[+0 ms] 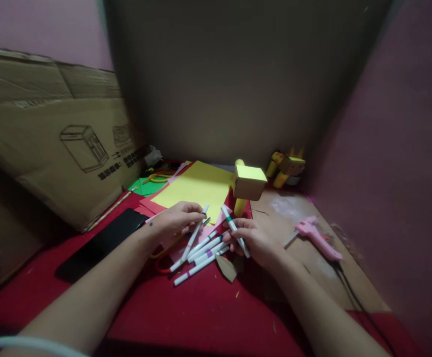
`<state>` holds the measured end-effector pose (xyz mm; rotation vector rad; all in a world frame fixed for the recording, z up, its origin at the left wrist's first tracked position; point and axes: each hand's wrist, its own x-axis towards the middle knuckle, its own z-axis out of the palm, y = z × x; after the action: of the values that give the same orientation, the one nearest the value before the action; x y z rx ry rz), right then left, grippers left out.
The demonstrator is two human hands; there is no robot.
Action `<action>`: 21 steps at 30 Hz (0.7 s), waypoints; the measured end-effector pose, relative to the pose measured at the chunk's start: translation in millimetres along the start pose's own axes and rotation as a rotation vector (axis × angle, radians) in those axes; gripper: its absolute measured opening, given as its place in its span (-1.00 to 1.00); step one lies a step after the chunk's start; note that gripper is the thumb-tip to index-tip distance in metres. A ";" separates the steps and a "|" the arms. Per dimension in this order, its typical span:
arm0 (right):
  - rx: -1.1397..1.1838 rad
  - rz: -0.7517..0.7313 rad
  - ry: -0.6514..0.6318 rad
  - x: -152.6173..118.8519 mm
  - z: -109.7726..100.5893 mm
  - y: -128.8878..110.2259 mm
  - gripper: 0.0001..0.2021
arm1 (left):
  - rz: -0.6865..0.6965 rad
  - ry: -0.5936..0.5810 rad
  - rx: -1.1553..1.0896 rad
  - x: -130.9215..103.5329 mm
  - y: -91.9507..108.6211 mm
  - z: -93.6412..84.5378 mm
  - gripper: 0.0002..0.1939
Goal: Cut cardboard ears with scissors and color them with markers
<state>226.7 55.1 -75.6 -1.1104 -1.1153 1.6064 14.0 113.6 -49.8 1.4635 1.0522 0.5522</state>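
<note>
White cable (30,342) is nearest, curving in at bottom L corner, on the near-L side of the pen heap (208,254). Both forearms reach in from the near side, one each side of the heap.

Heap = several white pens w/ coloured bands, lying loose at mixed angles on red cloth (186,327). L hand (184,218) is over the heap's far-L edge, fingers curled, pinching L pen (191,242); pen slants down, low end right by the heap. R hand (251,238) is at the heap's R edge, part closed, thumb + fingers round R pen (234,229), green band, tilted, far end raised.

Tan scrap (226,267) sits at heap's near-R edge. L of heap: black slab (100,245), flat; farther L, big carton (45,109), leaning. Beyond heap: yellow sheet (197,183) atop other col. paper, w/ green sheet (149,186) to its L. Far-R of heap: box (250,186), yellow top, on yellow tubes; farther back, a 2nd model (288,166), animal-like. R of heap: pink glue gun (318,238) on its side on a board (350,282), blk cord (364,310) trailing nearer.
</note>
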 end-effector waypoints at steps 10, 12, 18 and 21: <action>-0.026 0.000 -0.031 -2.2 -4.4 -6.5 -0.86 | 0.003 -0.030 0.009 -6.5 5.7 4.7 -0.83; -0.058 -0.006 -0.008 -4.6 -4.6 -11.5 -0.86 | 0.009 -0.009 0.032 -7.5 7.9 3.2 -0.81; -0.324 -0.103 0.081 -7.0 -11.9 -23.0 -0.85 | 0.026 0.048 0.213 -3.2 6.3 0.7 -0.79; -0.422 -0.126 0.104 -2.9 -19.1 -20.0 -0.85 | 0.037 0.061 0.343 0.0 4.2 2.7 -0.78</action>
<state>248.9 60.6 -59.8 -1.3452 -1.4637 1.2304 17.5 112.5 -46.2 1.7775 1.2133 0.4598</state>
